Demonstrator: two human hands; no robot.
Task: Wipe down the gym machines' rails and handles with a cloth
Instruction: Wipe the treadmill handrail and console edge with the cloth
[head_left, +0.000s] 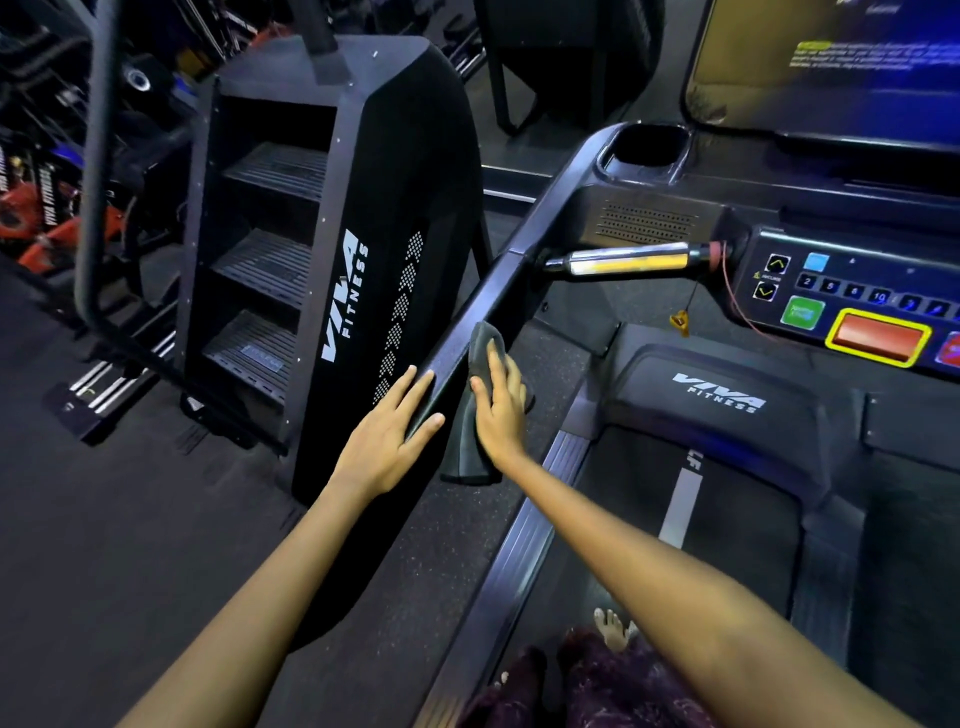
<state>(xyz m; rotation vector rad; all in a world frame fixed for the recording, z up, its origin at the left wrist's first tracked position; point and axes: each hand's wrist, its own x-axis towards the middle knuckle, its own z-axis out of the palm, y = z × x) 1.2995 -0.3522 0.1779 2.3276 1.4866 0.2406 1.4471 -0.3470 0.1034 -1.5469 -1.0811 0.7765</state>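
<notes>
Fingers (493, 374) of my right hand (501, 410) lie nearly straight, pressing the cloth (470, 441) flat against the inner side of the rail (467, 322), while my left hand (387, 436) rests open on the rail's outer side with its fingers spread and holding nothing. I judge the cloth soft, light and limp, its lower end hanging loose below my palm, so I would bunch it mid-length to keep it from slipping. Beyond it sit the chrome handle (628, 260) and console (857, 312), and to the left the stepper (363, 234).

The rail (470, 332) looks like dull black plastic. The cloth (475, 415) is soft and grey. The grip (623, 261) is shiny metal (like a mirror).
</notes>
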